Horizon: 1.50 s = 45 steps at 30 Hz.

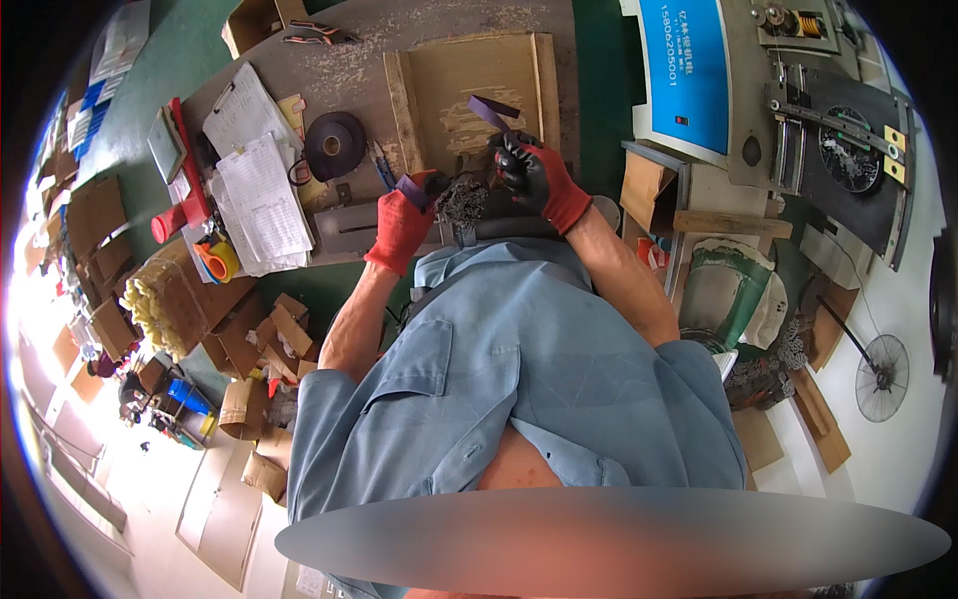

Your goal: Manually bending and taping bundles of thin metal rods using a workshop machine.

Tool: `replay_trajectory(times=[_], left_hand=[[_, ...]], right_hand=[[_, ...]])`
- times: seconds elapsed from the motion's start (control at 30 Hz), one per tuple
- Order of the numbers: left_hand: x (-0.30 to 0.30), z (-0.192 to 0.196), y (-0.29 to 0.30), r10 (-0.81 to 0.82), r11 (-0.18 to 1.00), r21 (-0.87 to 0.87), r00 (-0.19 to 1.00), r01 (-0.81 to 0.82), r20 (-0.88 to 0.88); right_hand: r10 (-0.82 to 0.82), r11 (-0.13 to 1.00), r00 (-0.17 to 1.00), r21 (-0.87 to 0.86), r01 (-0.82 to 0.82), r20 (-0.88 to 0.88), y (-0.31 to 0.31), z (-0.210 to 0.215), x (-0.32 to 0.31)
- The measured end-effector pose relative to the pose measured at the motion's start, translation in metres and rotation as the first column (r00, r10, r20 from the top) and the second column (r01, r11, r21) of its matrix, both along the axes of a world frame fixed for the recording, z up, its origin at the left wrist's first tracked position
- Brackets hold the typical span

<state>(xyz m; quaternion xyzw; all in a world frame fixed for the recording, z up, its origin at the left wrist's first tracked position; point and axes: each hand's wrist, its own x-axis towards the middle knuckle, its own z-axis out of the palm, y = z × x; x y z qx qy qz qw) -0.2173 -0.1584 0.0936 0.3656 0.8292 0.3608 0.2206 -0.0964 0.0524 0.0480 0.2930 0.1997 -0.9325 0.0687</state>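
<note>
A bundle of thin dark pieces, chain-like in look (462, 203), is at the table's near edge, between my hands. My left hand (404, 222), in a red glove with dark fingertips, is closed at the bundle's left side, and a short purple strip (411, 193) shows at its fingers. On the other side my right hand (539, 178), in a red and black glove, has its fingers pinched together. From them a purple tape strip (493, 108) sticks up with a bent end. The fingers partly hide where strip and bundle meet.
Behind the hands lies a shallow wooden tray (399, 100). Left of it are a dark purple tape roll (349, 160), pliers (382, 168), a clipboard (239, 110) and paper sheets (261, 200). Another pair of pliers (317, 34) lies at the back. A blue-topped machine (689, 90) stands right.
</note>
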Motion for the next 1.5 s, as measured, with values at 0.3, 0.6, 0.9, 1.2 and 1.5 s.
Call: replay_trajectory(times=[0.3, 0.6, 0.9, 1.2, 1.5], left_hand=[[0.007, 0.001, -0.003, 0.211, 0.970, -0.009, 0.815, -0.245, 0.540], [-0.004, -0.018, 0.012, -0.171, 0.935, 0.312, 0.985, 0.171, -0.026], [-0.005, 0.001, 0.036, 0.086, 0.894, -0.035, 0.094, -0.446, 0.992], [-0.015, 0.004, 0.024, 0.075, 0.852, -0.032, 0.061, -0.522, 0.995], [-0.020, -0.002, 0.040, -0.089, 0.874, 0.164, 0.180, -0.457, 0.980]], right_hand=[[-0.123, 0.988, 0.991, 0.103, 0.117, 0.060, -0.011, -0.016, 0.017], [-0.315, 0.782, 0.940, -0.598, 0.177, -0.134, -0.012, -0.020, 0.010], [0.159, 0.962, 0.987, 0.227, -0.151, -0.016, 0.004, 0.015, -0.009], [0.175, 0.975, 0.927, 0.069, -0.209, 0.331, 0.031, 0.029, -0.009], [0.078, 0.997, 0.958, -0.050, -0.066, 0.277, 0.015, 0.012, 0.008]])
